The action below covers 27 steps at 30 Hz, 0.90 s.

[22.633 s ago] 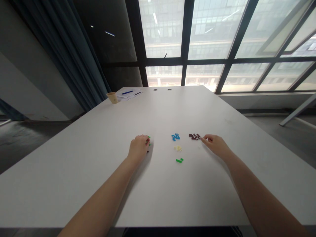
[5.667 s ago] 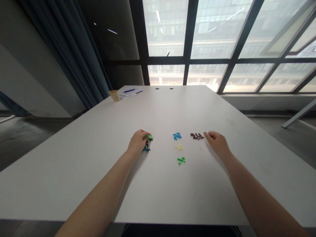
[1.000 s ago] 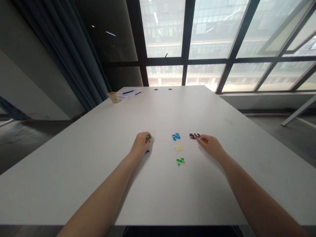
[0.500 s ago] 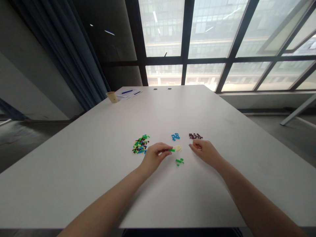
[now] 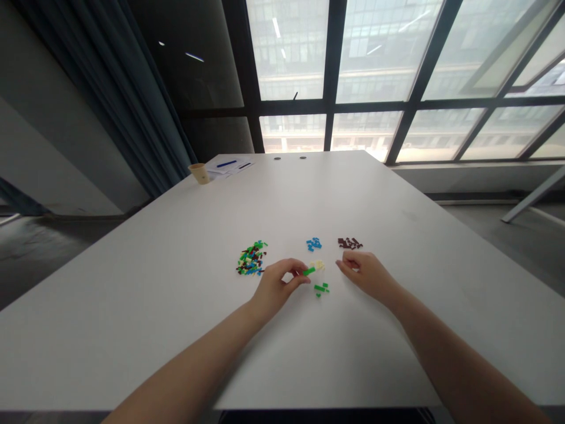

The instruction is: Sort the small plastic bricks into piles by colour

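Note:
Between the thumb and fingers of my left hand (image 5: 278, 287) is a long green building brick (image 5: 309, 271). Just beyond it lies a small group of pale yellow bricks (image 5: 319, 265), partly behind the held brick. Several green bricks (image 5: 321, 288) lie on the table nearer to me. My right hand (image 5: 364, 270) rests to the right of the yellow group with its fingers curled together; whether anything small is in them I cannot make out. Dark brown bricks (image 5: 350, 243) lie just past the right hand, and blue bricks (image 5: 313, 244) lie to their left.
A mixed heap of coloured bricks (image 5: 251, 259) lies left of my left hand. On the white table's (image 5: 335, 194) far left stand a paper cup (image 5: 200, 174) and papers (image 5: 238, 167) with a blue pen (image 5: 226, 164). Windows rise behind the far edge.
My left hand has shifted slightly right and down, and the green brick in it has turned to a slant. The right hand has moved barely left.

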Each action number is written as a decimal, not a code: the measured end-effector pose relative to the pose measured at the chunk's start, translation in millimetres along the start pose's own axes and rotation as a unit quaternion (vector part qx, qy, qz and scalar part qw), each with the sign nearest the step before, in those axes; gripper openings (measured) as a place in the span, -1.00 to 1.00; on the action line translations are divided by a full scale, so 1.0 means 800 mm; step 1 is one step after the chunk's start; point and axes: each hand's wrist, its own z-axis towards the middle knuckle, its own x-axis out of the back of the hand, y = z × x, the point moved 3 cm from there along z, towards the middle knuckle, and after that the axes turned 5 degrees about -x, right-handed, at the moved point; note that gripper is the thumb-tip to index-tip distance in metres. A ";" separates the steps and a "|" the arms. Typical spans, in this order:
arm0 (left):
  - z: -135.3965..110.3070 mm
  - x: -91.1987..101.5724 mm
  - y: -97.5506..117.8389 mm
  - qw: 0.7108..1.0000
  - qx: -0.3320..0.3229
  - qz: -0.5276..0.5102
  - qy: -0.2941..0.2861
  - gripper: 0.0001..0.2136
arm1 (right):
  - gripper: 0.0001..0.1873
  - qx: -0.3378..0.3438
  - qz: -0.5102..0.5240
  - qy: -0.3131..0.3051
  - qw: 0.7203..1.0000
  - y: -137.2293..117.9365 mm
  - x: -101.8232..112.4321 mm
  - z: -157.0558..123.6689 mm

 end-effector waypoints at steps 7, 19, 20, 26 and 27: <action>0.001 -0.001 -0.001 1.000 0.009 0.014 -0.025 -0.89 | -0.67 0.007 0.010 -0.002 1.000 -0.006 -0.001 -0.001; -0.010 -0.013 -0.010 0.953 -0.031 0.152 -0.261 -0.85 | -0.69 0.006 0.007 -0.026 1.000 -0.007 -0.007 -0.004; -0.011 -0.014 -0.012 0.949 -0.033 0.165 -0.267 -0.87 | -0.69 0.006 0.007 -0.027 1.000 -0.007 -0.008 -0.004; -0.009 -0.013 -0.011 0.952 -0.036 0.163 -0.259 -0.94 | -0.68 0.009 0.005 -0.034 0.999 -0.006 -0.009 -0.004; -0.008 -0.011 -0.007 0.957 -0.030 0.157 -0.243 -0.93 | -0.68 0.010 0.005 -0.033 0.999 -0.005 -0.008 -0.004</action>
